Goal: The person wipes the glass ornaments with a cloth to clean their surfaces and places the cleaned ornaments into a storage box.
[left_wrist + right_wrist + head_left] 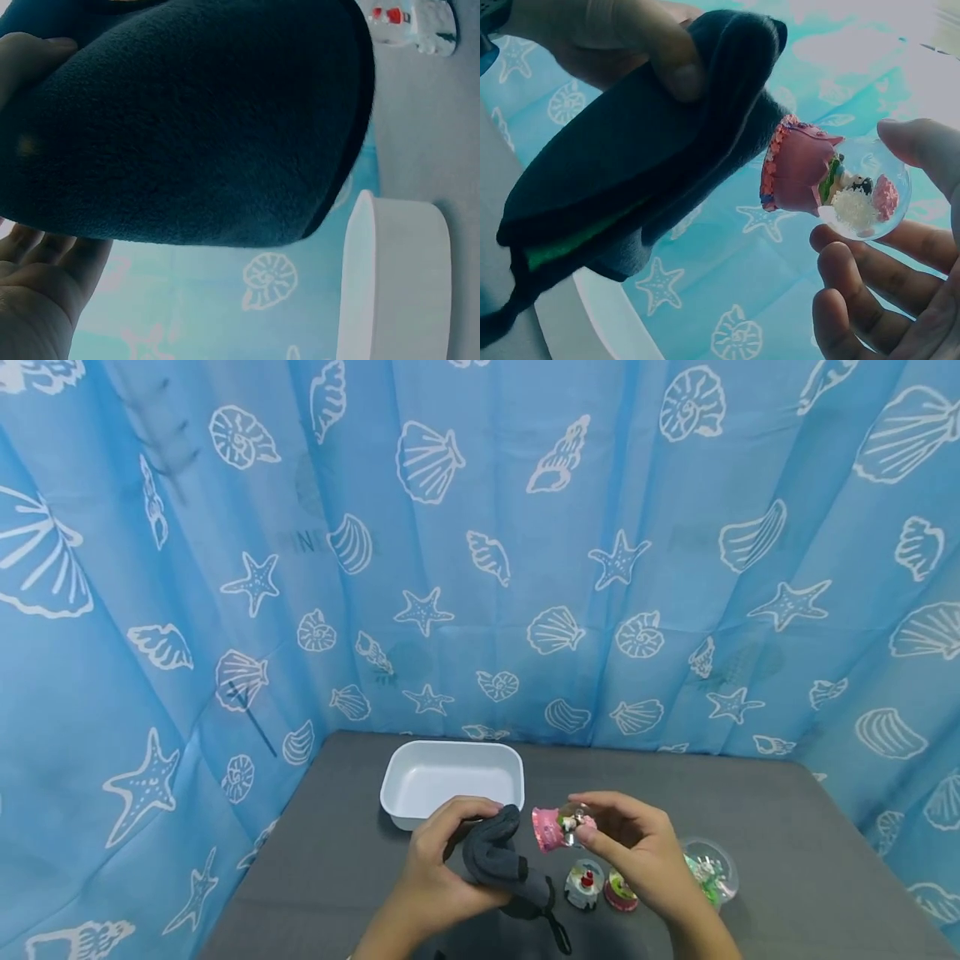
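Observation:
My left hand [438, 868] grips a folded dark grey cloth [491, 856] with black edging and a hanging loop. In the right wrist view the left thumb presses on top of the cloth [630, 142], and a bit of green shows inside its fold. My right hand [637, 847] holds a small snow globe [550, 829] by its clear dome between thumb and fingers. The globe lies tipped sideways, its pink base [799, 169] pointing at the cloth. Whether base and cloth touch, I cannot tell. White and pink figures show inside the dome.
A white rectangular tub [450, 781] stands behind the left hand on the grey table [315, 860]. Below the right hand are a white-based snow globe [584, 885] and a pink-based one [621, 893]. A larger globe [708, 870] sits to the right. A blue shell-print curtain [480, 568] hangs behind.

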{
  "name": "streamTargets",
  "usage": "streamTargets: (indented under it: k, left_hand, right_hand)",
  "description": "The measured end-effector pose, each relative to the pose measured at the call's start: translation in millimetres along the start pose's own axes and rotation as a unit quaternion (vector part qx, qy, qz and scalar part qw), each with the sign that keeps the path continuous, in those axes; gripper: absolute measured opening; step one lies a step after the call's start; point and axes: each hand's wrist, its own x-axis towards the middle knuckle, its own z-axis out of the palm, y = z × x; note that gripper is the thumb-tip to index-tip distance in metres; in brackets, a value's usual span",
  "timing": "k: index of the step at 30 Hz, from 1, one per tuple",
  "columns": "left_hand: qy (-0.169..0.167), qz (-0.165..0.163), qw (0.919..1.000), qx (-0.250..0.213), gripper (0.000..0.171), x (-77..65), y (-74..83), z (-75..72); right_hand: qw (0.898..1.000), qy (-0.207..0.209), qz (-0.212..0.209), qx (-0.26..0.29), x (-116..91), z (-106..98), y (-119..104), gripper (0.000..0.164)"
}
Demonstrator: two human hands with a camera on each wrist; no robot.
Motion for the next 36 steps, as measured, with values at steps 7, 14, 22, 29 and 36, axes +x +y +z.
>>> streamTargets:
  k: [7,14,22,29,36]
  left_hand:
    - [0.006,-0.014,0.9999,-0.004,0.078,-13.5,0.1,-16.4]
    - [0.013,-0.048,0.9988,0.001,0.077,-36.5,4.4,-34.0]
    - [0.021,-0.097,0.9947,0.027,0.076,-63.1,16.4,-55.9]
    - [0.032,-0.135,0.9889,0.052,0.077,-77.0,23.2,-65.9]
    - [0.051,-0.17,0.9823,0.061,0.077,-84.7,30.5,-69.8]
  right_hand:
    - [0.999,-0.005,0.038,-0.031,2.4,9.6,3.7,0.038]
    - [0.993,0.0,0.101,-0.066,5.4,23.3,11.0,0.035]
    - [0.983,0.002,0.142,-0.114,17.3,50.7,19.6,0.037]
    - [0.978,0.028,0.151,-0.142,29.4,69.9,32.4,0.04]
    - [0.979,0.051,0.146,-0.132,44.2,89.1,42.8,0.04]
